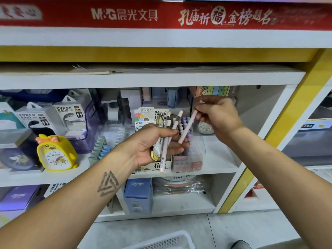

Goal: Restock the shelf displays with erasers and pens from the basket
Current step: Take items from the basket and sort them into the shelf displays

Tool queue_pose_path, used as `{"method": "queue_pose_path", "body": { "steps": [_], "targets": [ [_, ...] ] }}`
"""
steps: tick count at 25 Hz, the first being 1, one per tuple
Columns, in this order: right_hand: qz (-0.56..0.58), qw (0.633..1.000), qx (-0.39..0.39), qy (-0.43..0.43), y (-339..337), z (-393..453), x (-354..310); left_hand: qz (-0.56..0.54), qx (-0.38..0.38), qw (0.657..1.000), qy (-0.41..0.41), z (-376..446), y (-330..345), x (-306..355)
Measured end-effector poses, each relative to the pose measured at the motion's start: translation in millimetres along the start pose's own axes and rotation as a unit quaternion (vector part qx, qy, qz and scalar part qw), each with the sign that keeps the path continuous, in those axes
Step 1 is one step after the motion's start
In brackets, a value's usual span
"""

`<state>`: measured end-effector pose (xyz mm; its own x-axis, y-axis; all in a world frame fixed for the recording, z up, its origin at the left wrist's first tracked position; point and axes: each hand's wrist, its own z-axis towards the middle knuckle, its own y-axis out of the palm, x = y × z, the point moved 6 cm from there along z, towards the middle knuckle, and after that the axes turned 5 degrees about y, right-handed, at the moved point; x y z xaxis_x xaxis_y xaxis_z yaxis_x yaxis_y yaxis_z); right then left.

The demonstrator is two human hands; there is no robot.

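Pens (166, 141) — a small bunch, pale pink and cream barrels — sit in my left hand (152, 146), palm up, fingers curled around them, tips fanning up and to the right. My right hand (215, 115) pinches one pink pen (187, 127) near its top end, barrel slanting down-left, lower end just above the fingers of my left hand. Both hands hover in front of the middle shelf (215, 162). Right behind them stands a clear display box (188, 159) packed with upright purple-capped pens; touching its left side, a cardboard lead-refill display (152, 115) with 0.7 mm HB print. Left of that, rows of green and blue items, too blurred to name. Further left — a yellow duck alarm clock (56, 153) and power bank packs (68, 114) behind it. Lower shelf holds a blue CRUHRE box (138, 194). Red M&G banner (161, 14) runs across the top. White plastic basket (167, 240) rim shows at the bottom edge, on the floor; contents not visible.
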<state>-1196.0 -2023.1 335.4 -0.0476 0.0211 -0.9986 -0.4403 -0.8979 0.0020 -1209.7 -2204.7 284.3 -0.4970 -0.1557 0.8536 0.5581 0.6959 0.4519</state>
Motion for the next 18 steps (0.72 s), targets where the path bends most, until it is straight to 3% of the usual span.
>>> {"method": "queue_pose_path", "body": {
  "steps": [4,7,9,13,18],
  "targets": [
    [-0.162,0.978,0.076,-0.107,-24.4,5.7,-12.9,0.051,0.076,0.996,-0.002,2.5,-13.9,3.9],
    [-0.355,0.918,0.054,-0.167,-18.1,2.5,-4.3,0.047,0.078,0.996,0.003,5.1,-14.0,5.0],
    [-0.42,0.885,0.02,-0.201,-10.9,-0.4,5.9,0.018,0.06,0.998,-0.004,6.1,-10.2,3.7],
    [-0.449,0.861,-0.025,-0.239,-4.4,-2.4,16.7,-0.017,0.046,0.999,-0.01,6.3,-9.8,0.4],
    [-0.439,0.87,-0.057,-0.217,-1.7,-1.8,28.1,-0.033,0.027,0.999,0.001,4.7,-6.7,2.8]
  ]
}}
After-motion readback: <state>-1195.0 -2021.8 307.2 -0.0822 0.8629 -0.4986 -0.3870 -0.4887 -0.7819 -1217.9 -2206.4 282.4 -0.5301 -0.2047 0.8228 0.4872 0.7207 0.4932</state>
